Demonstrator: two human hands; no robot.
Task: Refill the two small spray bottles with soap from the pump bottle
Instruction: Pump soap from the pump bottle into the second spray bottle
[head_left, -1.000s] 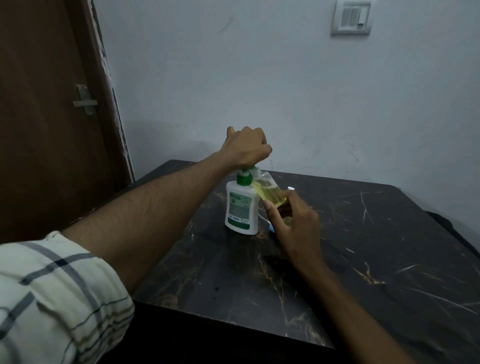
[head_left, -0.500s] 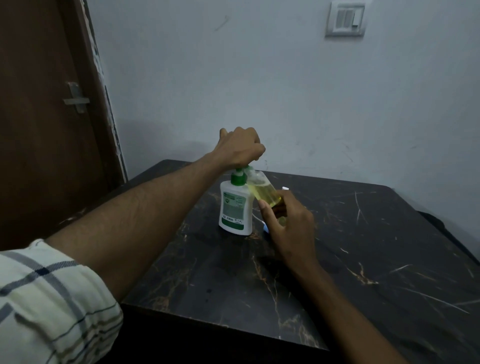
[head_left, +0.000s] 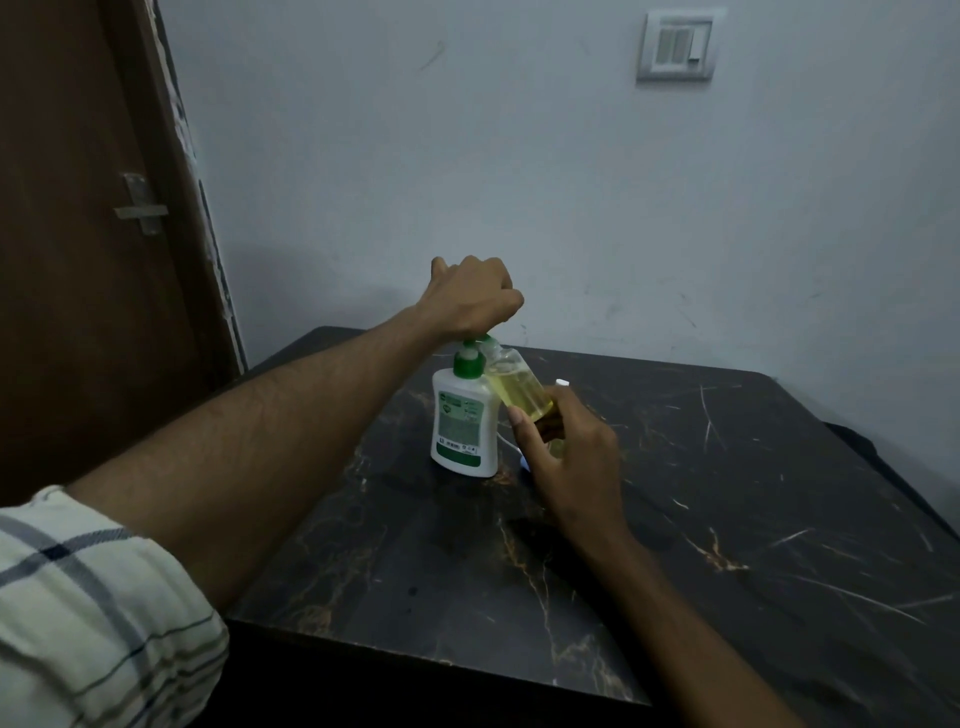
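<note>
- The small spray bottle (head_left: 519, 387), tilted with its mouth under the pump spout, holds about as much yellow soap as half a second ago, so filling seems slow.
- The right hand (head_left: 569, 460) still grasps its lower end with curled fingers.
- The left hand (head_left: 470, 296) stays clenched on the pump head of the pump bottle (head_left: 464, 423), which stands on the worktop (head_left: 727, 519).
- A second bottle is mostly hidden behind the right hand.

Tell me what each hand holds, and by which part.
Right hand pinches the tilted spray bottle by its lower end. Left hand is curled over the pump bottle's pump head, pressing rather than carrying it.
</note>
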